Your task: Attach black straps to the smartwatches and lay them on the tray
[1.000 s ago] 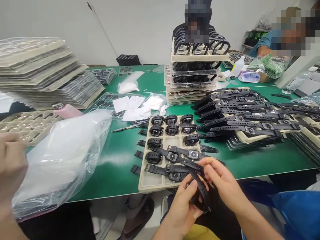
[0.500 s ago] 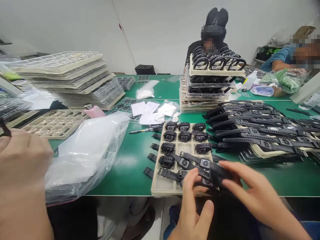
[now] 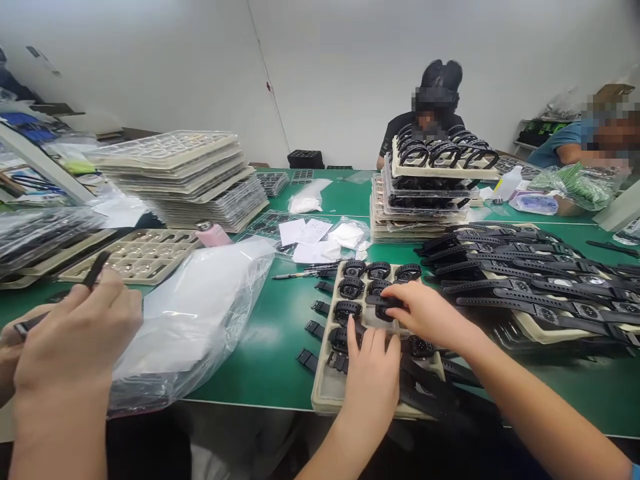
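Observation:
A cream tray (image 3: 327, 393) in front of me holds black smartwatches (image 3: 351, 287) in its compartments, several curled with their straps looped. My right hand (image 3: 425, 313) pinches a curled black smartwatch (image 3: 383, 308) at a middle compartment of the tray. My left hand (image 3: 373, 367) lies over the lower part of the tray, fingers stretched forward. Its index fingertip is beside a curled watch (image 3: 339, 340) in the left column. Flat watches with long black straps (image 3: 425, 387) lie across the tray's lower right, partly hidden by my left hand.
At left, a co-worker's hands (image 3: 80, 340) hold a black strap-like piece. A plastic bag of white sheets (image 3: 200, 313) lies between us. Stacked trays (image 3: 175, 173) stand behind it. Watches with straps laid out (image 3: 545, 280) cover trays at right. Another tray stack (image 3: 415, 213) stands ahead.
My right hand has moved up and left over the tray with a watch, now at a middle compartment. My left hand has shifted forward onto the tray. The view has swung slightly left.

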`<state>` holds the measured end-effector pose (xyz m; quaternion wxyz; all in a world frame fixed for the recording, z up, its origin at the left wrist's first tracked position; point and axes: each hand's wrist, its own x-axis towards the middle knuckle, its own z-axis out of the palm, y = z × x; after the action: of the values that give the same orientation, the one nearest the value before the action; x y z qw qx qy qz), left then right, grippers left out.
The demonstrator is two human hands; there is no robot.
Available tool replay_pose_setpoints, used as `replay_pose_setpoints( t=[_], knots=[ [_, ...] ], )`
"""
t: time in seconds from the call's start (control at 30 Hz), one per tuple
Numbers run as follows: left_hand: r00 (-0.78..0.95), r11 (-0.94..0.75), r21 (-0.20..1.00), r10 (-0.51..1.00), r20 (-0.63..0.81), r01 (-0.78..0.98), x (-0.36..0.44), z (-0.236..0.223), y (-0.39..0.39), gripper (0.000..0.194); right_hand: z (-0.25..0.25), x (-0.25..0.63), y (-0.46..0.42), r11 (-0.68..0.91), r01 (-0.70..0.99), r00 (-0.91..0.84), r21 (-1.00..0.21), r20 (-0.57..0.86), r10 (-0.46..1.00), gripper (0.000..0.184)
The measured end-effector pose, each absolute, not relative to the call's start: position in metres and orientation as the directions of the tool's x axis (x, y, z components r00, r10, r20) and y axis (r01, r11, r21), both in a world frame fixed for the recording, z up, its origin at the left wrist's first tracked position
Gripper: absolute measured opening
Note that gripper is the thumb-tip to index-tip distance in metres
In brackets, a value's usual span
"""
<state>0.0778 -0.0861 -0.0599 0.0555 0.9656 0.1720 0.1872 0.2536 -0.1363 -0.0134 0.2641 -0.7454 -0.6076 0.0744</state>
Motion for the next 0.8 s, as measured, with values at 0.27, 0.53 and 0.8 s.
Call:
replay_pose_setpoints(
  t=[0.27, 0.53, 0.8],
  knots=[
    [0.883, -0.937, 0.240, 0.326, 0.336, 0.255, 0.081, -0.063, -0.081, 0.028, -0.023, 0.258, -0.155, -0.118, 0.842, 0.341, -0.526, 0.351, 0.872, 0.026],
    [0.894, -0.923, 0.359, 0.271, 0.358, 0.136, 0.087, -0.057, -0.074, 0.040, -0.067, 0.269, -0.259, -0.265, 0.799, 0.497, -0.540, 0.344, 0.797, 0.022],
    [0.697, -0.887, 0.373, 0.085, 0.712, -0.272, 0.080, -0.027, -0.085, 0.028, -0.070, 0.247, -0.285, -0.115, 0.710, 0.425, -0.695, 0.292, 0.857, 0.042]
  ],
)
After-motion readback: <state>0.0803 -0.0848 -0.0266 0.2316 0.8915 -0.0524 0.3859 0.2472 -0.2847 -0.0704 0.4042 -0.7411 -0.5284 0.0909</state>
